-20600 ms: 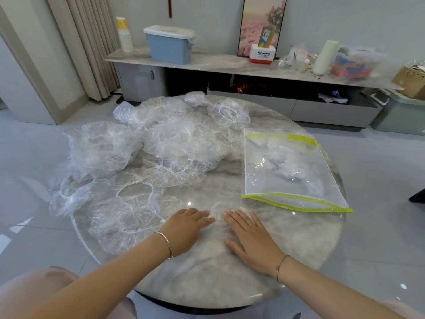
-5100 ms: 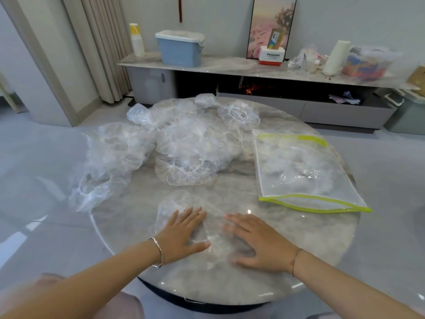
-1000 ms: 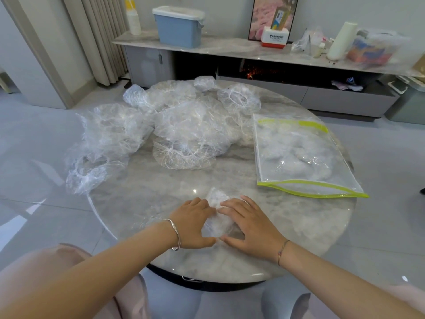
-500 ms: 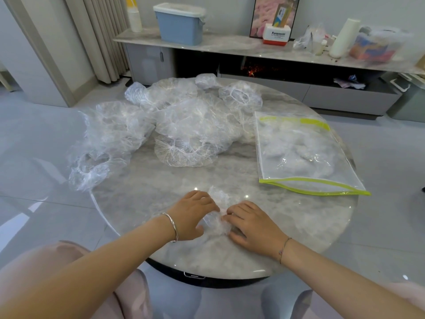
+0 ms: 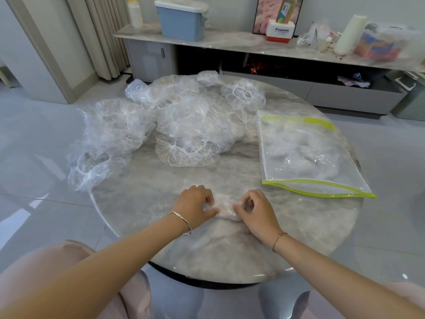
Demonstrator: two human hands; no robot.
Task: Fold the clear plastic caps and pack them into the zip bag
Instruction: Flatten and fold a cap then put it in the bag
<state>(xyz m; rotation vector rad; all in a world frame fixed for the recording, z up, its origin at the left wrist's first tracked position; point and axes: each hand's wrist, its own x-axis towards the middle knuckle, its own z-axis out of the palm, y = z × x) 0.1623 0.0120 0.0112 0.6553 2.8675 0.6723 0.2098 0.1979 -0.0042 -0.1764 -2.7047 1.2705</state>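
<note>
A small folded clear plastic cap (image 5: 224, 207) lies near the front of the round marble table (image 5: 230, 254). My left hand (image 5: 195, 207) pinches its left end and my right hand (image 5: 256, 210) pinches its right end, fingers curled. A loose heap of several unfolded clear caps (image 5: 190, 125) covers the far left and middle of the table. The clear zip bag (image 5: 305, 155) with yellow-green edges lies flat at the right, folded caps inside it, its near edge slightly gaping.
More caps (image 5: 92, 166) hang over the table's left edge. Behind the table runs a low sideboard (image 5: 230, 44) with a blue bin (image 5: 181, 19), a white box and other clutter. Glossy grey floor surrounds the table.
Over the last second my flat hands curled and gathered the cap into a tighter bundle. Earlier it lay spread out under my palms.
</note>
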